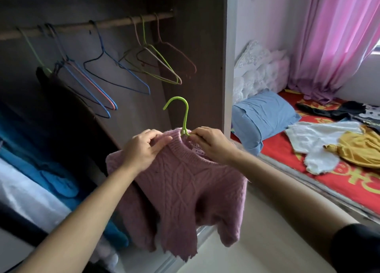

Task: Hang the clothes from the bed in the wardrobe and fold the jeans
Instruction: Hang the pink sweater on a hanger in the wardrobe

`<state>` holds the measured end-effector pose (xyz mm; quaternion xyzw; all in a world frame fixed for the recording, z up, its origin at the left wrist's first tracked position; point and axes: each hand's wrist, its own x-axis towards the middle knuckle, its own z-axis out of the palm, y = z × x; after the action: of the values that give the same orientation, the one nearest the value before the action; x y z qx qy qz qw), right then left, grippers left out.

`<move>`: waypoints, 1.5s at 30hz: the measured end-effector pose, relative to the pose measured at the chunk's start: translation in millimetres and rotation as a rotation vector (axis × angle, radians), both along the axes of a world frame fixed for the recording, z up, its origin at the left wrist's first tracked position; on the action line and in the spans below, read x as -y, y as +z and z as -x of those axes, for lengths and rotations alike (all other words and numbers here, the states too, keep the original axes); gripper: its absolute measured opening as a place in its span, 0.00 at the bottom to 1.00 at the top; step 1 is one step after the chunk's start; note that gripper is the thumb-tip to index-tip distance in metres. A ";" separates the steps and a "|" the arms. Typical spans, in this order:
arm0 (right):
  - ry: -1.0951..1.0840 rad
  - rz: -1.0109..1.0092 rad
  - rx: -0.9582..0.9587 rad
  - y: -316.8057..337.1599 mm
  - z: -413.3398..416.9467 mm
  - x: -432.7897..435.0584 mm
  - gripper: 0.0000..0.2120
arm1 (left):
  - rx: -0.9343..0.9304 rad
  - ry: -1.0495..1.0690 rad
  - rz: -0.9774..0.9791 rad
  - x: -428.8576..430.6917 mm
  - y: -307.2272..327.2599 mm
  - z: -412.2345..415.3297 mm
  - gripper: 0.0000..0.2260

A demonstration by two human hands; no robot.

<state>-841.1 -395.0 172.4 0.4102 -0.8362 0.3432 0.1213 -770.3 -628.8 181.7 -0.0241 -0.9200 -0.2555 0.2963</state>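
Sweater (181, 182) pink knit, held up in front of wardrobe (205, 46) | green hanger (184, 116) thru neck | L hand (144, 149) pinches collar, R hand (209, 144) pinches hanger base + collar – prob. seating shoulders | rail (115, 22) above, not hung yet | more clothes (320, 143) near bed (349, 190) edge

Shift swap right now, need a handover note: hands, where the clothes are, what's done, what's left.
Hands: left hand pinches the collar of the pink sweater; right hand pinches it beside the neck of the green hanger.
Done: sweater is on the hanger, hook up, below the rail, not hung.
On the bed: white top, yellow garment, dark garment.
Left: hook the hanger on the rail, hang the rest, fold the jeans; no jeans identifiable here.
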 end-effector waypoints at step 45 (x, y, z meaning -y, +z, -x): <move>0.039 -0.149 0.216 58.5 10.9 -14.2 0.14 | -0.262 -0.139 0.038 25.8 23.6 19.2 0.07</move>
<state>-852.0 -380.8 230.9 0.3947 -0.8595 0.3245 -0.0071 -789.4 -654.5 205.3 -0.1265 -0.8742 -0.2527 0.3949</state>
